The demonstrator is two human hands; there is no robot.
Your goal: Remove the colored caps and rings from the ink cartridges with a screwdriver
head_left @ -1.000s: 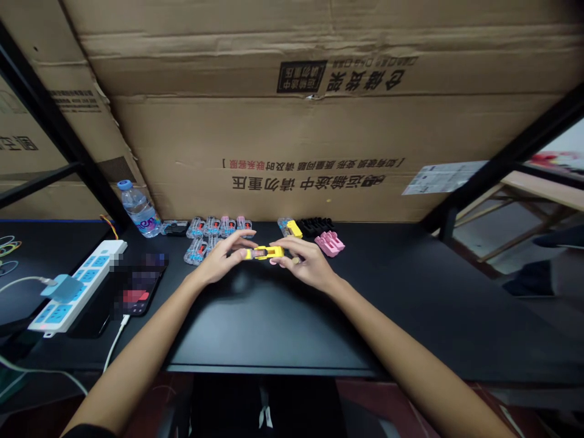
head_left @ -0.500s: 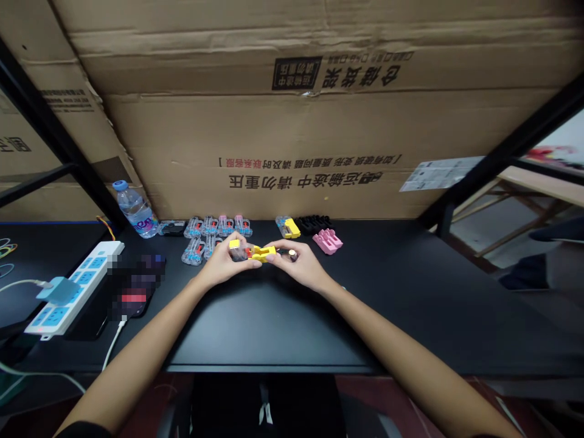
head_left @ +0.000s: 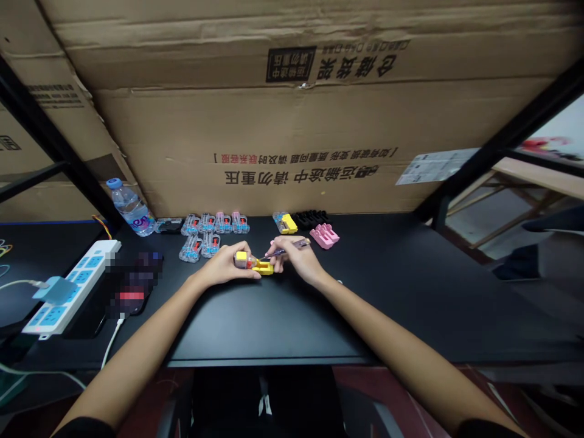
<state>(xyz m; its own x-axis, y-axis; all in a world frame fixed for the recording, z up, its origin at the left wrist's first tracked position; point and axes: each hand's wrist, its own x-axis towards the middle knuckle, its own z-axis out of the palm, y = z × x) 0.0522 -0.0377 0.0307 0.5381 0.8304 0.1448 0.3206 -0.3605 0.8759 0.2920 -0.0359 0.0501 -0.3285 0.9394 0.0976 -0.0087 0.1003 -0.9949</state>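
My left hand (head_left: 228,263) is closed around a small clear plastic device (head_left: 241,260) with a yellow end and red parts inside. A yellow slotted plastic piece (head_left: 263,268) joins or lies against its right side; which one I cannot tell. My right hand (head_left: 298,258) grips a slim, dark pen-like tool (head_left: 292,246), tilted with its thin tip down at the yellow piece. Its fingertips are close to the yellow piece's right end. Behind my left hand stand several clear devices (head_left: 210,243) with blue and red parts, some with pink tops.
Along the cardboard wall (head_left: 292,134) lie a clear-and-yellow device (head_left: 286,223), black slotted pieces (head_left: 312,219) and pink slotted pieces (head_left: 325,235). A water bottle (head_left: 132,207), a power strip (head_left: 73,289) and a phone (head_left: 137,283) with a cable occupy the left side of the black table (head_left: 274,328).
My right hand has turned the pen-like tool so that it now slants with its tip at the yellow piece. Both hands and the device sit slightly lower in view.
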